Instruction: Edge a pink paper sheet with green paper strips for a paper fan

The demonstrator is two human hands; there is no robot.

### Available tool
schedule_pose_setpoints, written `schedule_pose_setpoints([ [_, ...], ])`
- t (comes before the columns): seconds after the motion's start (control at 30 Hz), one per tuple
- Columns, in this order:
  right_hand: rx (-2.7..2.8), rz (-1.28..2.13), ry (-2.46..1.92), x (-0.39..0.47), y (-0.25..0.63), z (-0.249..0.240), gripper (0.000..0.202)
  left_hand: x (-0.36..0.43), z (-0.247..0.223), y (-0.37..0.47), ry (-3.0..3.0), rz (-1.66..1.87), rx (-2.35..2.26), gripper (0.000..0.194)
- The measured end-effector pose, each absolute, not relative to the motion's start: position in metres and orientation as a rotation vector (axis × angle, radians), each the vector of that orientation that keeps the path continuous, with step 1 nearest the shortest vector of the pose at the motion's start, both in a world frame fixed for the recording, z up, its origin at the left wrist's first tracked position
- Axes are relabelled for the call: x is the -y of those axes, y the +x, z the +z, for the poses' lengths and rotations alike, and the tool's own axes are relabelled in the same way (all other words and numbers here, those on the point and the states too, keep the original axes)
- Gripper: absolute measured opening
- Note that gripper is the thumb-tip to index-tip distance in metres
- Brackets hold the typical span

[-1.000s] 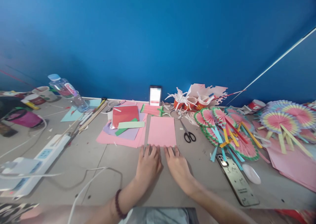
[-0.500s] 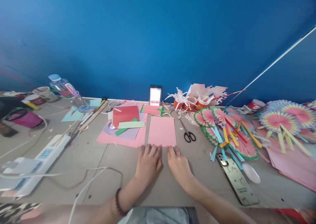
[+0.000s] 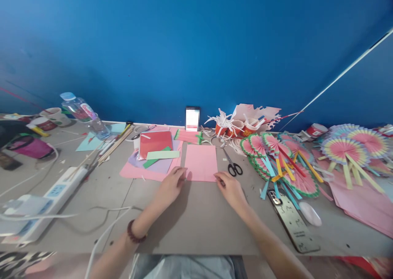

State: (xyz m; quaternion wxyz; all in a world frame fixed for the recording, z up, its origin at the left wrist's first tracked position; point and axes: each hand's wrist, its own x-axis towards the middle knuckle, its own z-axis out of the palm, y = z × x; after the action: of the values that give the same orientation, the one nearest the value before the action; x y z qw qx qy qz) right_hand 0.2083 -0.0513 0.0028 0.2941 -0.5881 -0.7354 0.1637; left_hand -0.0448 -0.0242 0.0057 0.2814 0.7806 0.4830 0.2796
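A pink sheet of paper [image 3: 201, 162] lies flat on the grey table in front of me; whether it is one layer or a stack I cannot tell. At its lower left corner my left hand [image 3: 172, 184] has its fingers curled and pinched on the edge. My right hand [image 3: 231, 187] pinches the lower right corner, thumb and forefinger together. Black-handled scissors [image 3: 235, 169] lie just right of the sheet. Left of it is a pile of coloured paper, with a red sheet [image 3: 156, 141] and a pale green strip [image 3: 162, 155] on top.
Pleated paper fans [image 3: 297, 180] lie at the right, near a phone [image 3: 293, 221] and a white mouse [image 3: 310, 214]. Paper cups [image 3: 236, 128] hold strips at the back. A bottle [image 3: 82, 113], wooden sticks [image 3: 116, 144] and a power strip [image 3: 58, 197] with cables occupy the left.
My hands have moved apart, from the sheet's bottom edge out to its lower corners. Their fingers went from stretched flat to curled and pinching.
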Motion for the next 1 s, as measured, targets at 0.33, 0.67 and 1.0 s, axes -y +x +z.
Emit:
schedule_pose_setpoints([
  [0.33,1.882,0.675,-1.429,0.041,0.219,-0.005,0.018,0.003,0.021,-0.046,2.217,0.65,-1.0,0.017],
  [0.67,1.886,0.671,-1.495,0.041,0.221,-0.002,0.013,0.0,0.009,-0.053,2.305,0.666,-0.997,0.02],
  [1.0,1.885,0.636,-1.539,0.039,0.218,0.004,0.012,0.002,0.013,-0.052,2.262,0.655,-1.057,0.015],
])
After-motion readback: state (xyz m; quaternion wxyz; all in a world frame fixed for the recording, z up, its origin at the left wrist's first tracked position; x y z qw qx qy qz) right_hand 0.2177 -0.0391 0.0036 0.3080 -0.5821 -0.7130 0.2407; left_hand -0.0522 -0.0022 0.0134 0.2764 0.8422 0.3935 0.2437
